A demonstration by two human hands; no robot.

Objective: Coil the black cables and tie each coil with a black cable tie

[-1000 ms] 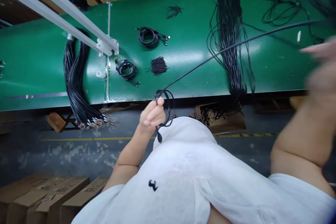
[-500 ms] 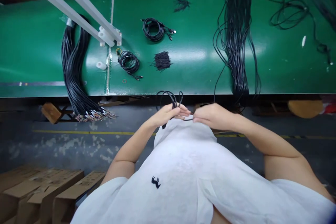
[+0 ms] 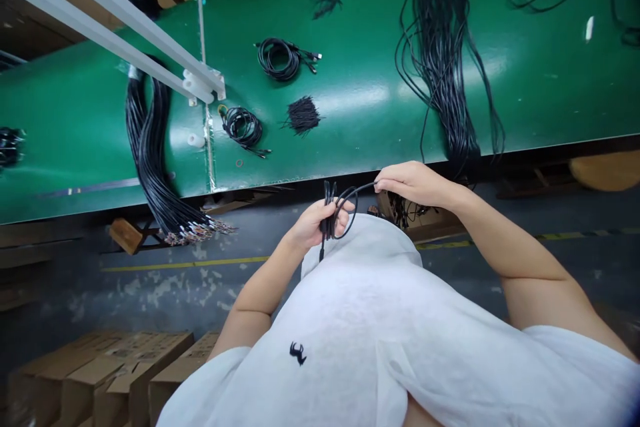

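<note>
A partly coiled black cable [image 3: 329, 221] is gripped in my left hand [image 3: 314, 223], its loops passing between thumb and fingers in front of my body. One cable end with a connector hangs below that hand. To the right, my right hand [image 3: 413, 183] pinches a stretch of the same cable, which arches from the coil to its fingertips. Beyond the hands, on the green table [image 3: 350, 140], lie a short bundle of black ties [image 3: 303, 115], a small coiled cable [image 3: 243, 127] and a larger coiled cable [image 3: 279, 59].
A thick bunch of long black cables [image 3: 443, 60] drapes over the table at right. Another cable bundle [image 3: 150, 140] hangs off the front edge at left, beside slanted white posts [image 3: 125, 27]. Cardboard boxes [image 3: 105, 367] stand on the floor behind at left.
My right hand has moved up and away from the left, drawing a length of cable with it. The left hand now shows the loops more upright. The view has tilted slightly.
</note>
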